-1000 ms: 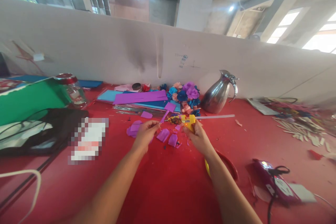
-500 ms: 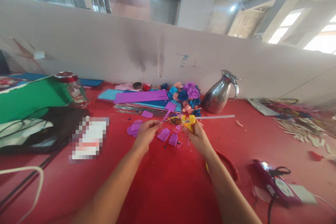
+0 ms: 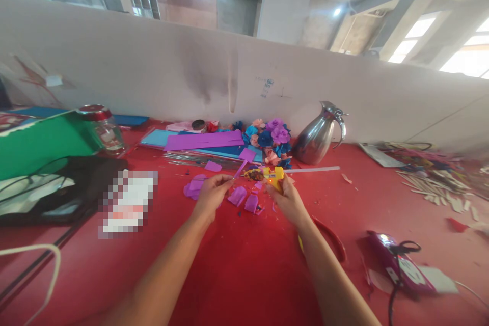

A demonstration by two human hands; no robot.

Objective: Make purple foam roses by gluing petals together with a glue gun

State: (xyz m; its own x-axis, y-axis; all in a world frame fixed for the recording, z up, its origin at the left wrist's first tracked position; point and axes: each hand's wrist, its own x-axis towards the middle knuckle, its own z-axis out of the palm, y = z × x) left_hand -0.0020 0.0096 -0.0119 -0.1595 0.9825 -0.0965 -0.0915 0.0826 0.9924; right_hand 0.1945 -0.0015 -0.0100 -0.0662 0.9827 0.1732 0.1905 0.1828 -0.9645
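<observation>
My left hand point(image 3: 211, 194) pinches a thin purple paper strip point(image 3: 239, 169) that slants up and to the right. In my right hand point(image 3: 287, 197) is a yellow glue gun point(image 3: 275, 178) with a small lit orange light and a long translucent glue stick point(image 3: 315, 169) out of its back. Its nozzle points left, toward the strip, over a dark, crusted lump point(image 3: 254, 174). Below and between my hands lie curled purple paper petals point(image 3: 237, 196) and scraps. More flat purple petals point(image 3: 194, 186) sit beside my left hand.
Behind my hands are purple paper sheets point(image 3: 204, 140), a pile of paper flowers point(image 3: 273, 137) and a steel jug point(image 3: 315, 135). A glass jar point(image 3: 105, 130) stands left. Red-handled scissors point(image 3: 332, 242) lie by my right forearm, a purple corded device point(image 3: 401, 265) further right.
Both hands keep nearly the same pose, with the strip and the glue gun still held. The whole view has shifted very slightly.
</observation>
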